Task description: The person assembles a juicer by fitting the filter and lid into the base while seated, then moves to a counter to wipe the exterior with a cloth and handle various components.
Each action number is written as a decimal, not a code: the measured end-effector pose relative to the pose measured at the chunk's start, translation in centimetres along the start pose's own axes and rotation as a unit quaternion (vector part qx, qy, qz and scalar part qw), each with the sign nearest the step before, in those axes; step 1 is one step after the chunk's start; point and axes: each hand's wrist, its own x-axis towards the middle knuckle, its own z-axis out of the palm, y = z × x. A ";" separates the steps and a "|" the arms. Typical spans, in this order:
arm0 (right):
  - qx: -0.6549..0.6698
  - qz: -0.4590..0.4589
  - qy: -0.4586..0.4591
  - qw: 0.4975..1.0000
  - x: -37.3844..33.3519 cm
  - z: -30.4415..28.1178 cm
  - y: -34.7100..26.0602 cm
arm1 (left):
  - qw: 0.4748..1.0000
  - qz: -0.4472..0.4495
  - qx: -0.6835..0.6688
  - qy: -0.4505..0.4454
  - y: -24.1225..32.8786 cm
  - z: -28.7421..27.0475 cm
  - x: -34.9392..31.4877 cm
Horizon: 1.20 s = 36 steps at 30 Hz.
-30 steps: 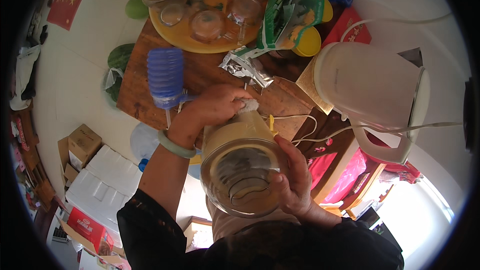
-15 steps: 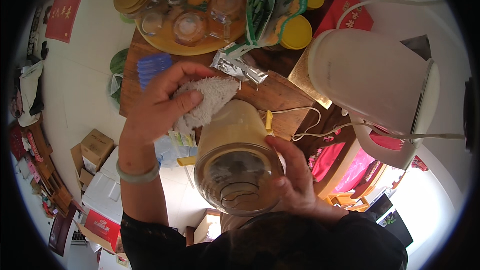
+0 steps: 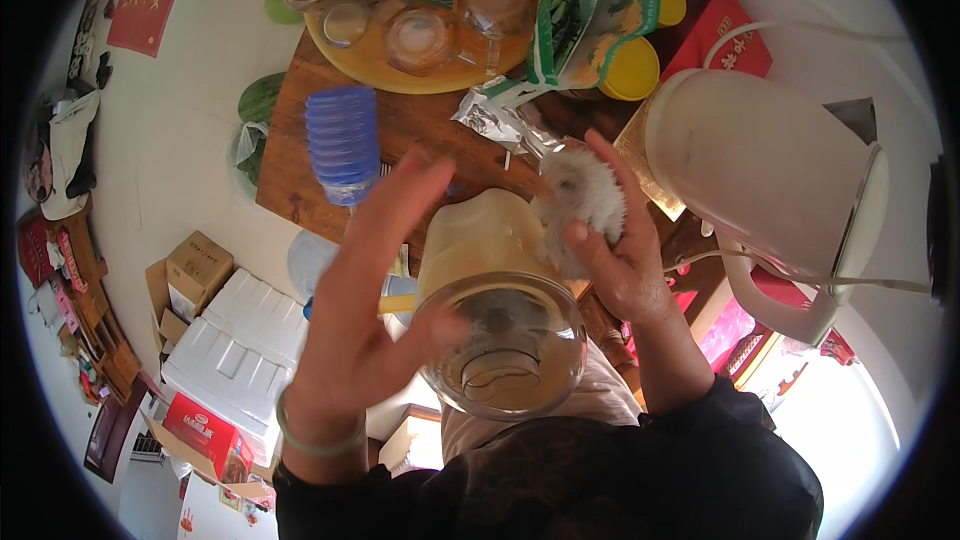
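Note:
A rounded, see-through container (image 3: 490, 240) with a yellowish body, a wide clear end facing me and a yellow tab on its left side sits between my hands, close to my body. My right hand (image 3: 635, 260) grips a fluffy white cloth (image 3: 580, 205) and presses it against the container's upper right side. My left hand (image 3: 365, 320) is at the container's left, fingers spread and a little blurred, its thumb over the clear rim. Whether this hand touches the container I cannot tell.
A wooden table (image 3: 290, 160) holds a blue ribbed plastic bottle (image 3: 343, 145), a yellow tray (image 3: 380, 75) with upturned glasses, a green-and-white bag (image 3: 600, 15) and crumpled foil (image 3: 500, 120). A large pale electric kettle (image 3: 750, 160) stands at right with a cord. White boxes (image 3: 235, 350) lie at lower left.
The white cloth has passed from my left hand to my right. My left hand has come down beside the container, and my right has moved up. The view has shifted slightly.

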 end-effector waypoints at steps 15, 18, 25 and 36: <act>-0.206 0.095 -0.272 0.935 4.8 -1.4 9.4 | 0.953 -0.024 0.290 0.086 -1.7 7.5 -9.0; -0.272 0.077 -0.214 0.935 4.4 -0.6 9.8 | 0.952 -0.021 0.291 0.087 -1.9 7.5 -9.1; -0.290 0.056 -0.171 0.940 4.1 -1.1 10.2 | 0.954 -0.022 0.284 0.095 -1.9 7.7 -9.2; 0.001 0.141 -0.095 0.985 0.0 -3.9 2.7 | 0.957 -0.025 0.269 0.105 -1.8 8.2 -9.1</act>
